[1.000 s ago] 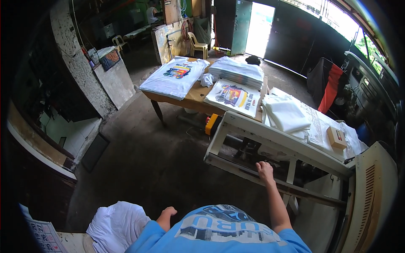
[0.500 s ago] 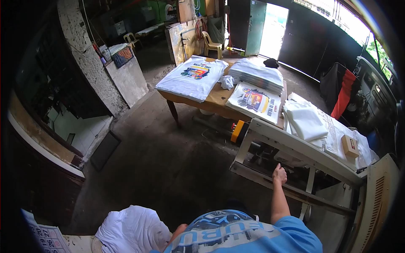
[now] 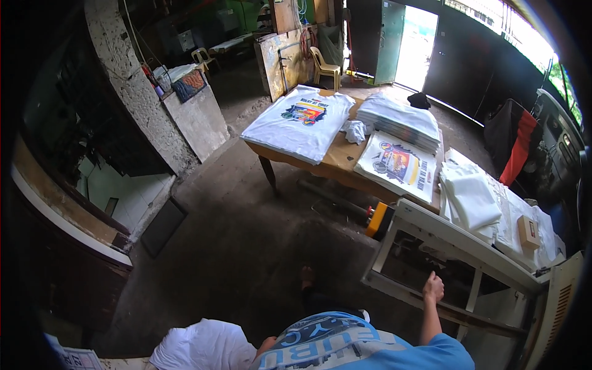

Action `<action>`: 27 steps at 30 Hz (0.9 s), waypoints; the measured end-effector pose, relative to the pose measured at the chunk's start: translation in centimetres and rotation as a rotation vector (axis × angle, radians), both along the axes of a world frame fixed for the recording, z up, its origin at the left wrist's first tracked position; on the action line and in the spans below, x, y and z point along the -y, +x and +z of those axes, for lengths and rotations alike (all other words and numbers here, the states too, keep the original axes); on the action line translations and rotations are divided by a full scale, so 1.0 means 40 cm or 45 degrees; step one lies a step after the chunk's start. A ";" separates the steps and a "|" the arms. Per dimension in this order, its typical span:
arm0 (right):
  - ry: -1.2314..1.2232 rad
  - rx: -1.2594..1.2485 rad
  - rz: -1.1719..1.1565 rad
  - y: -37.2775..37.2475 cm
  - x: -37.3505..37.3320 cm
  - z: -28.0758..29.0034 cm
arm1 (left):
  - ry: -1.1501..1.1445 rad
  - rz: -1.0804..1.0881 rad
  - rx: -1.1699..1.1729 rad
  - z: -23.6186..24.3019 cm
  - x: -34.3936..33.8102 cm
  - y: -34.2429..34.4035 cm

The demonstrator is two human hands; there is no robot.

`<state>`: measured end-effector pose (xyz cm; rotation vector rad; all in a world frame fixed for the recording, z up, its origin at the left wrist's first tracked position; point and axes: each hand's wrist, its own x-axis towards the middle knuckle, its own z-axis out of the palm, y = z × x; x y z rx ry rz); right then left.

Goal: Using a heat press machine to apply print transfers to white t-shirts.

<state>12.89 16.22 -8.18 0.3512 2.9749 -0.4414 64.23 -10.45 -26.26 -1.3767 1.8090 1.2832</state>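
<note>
My right hand (image 3: 433, 287) is held out over the lower rails of a cream metal machine frame (image 3: 465, 237), its fingers curled in a loose fist with nothing seen in them. Low at the front, my left hand (image 3: 267, 343) is mostly hidden by my blue shirt, so its fingers cannot be made out. Nearest to it lies a bunched white cloth (image 3: 203, 345); whether the hand touches it is hidden. Ahead, a wooden table (image 3: 336, 145) carries a spread white printed T-shirt (image 3: 302, 120), a printed stack of shirts (image 3: 398, 163) and a folded white pile (image 3: 398, 117).
A yellow box with a red button (image 3: 379, 219) is fixed to the frame's corner. White cloths (image 3: 472, 197) and a small wooden block (image 3: 528, 232) lie on the machine's bed. A dark mat (image 3: 163, 225) lies by the left doorway. A plastic chair (image 3: 325, 66) stands behind the table.
My view has turned slightly left, so the table and frame sit farther right. A bare foot now shows on the floor ahead. My right hand stays in a fist near the frame.
</note>
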 end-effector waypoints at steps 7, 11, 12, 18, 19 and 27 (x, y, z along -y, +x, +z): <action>0.002 -0.157 -0.046 -0.024 0.005 -0.038 | -0.116 -0.136 0.115 0.045 0.343 -0.081; -0.006 -0.252 -0.148 -0.018 -0.038 -0.062 | -0.144 -0.295 0.161 0.054 0.515 -0.180; 0.000 -0.251 -0.188 0.000 -0.052 -0.053 | -0.144 -0.349 0.170 0.053 0.547 -0.212; 0.031 -0.256 -0.250 -0.003 -0.017 -0.037 | -0.396 0.212 -0.448 0.079 0.855 -0.427; 0.062 -0.256 -0.267 0.002 -0.014 -0.037 | -0.400 0.212 -0.471 0.076 0.885 -0.469; 0.062 -0.208 -0.317 -0.001 0.015 -0.033 | -0.131 -0.580 -0.304 0.121 0.854 -0.741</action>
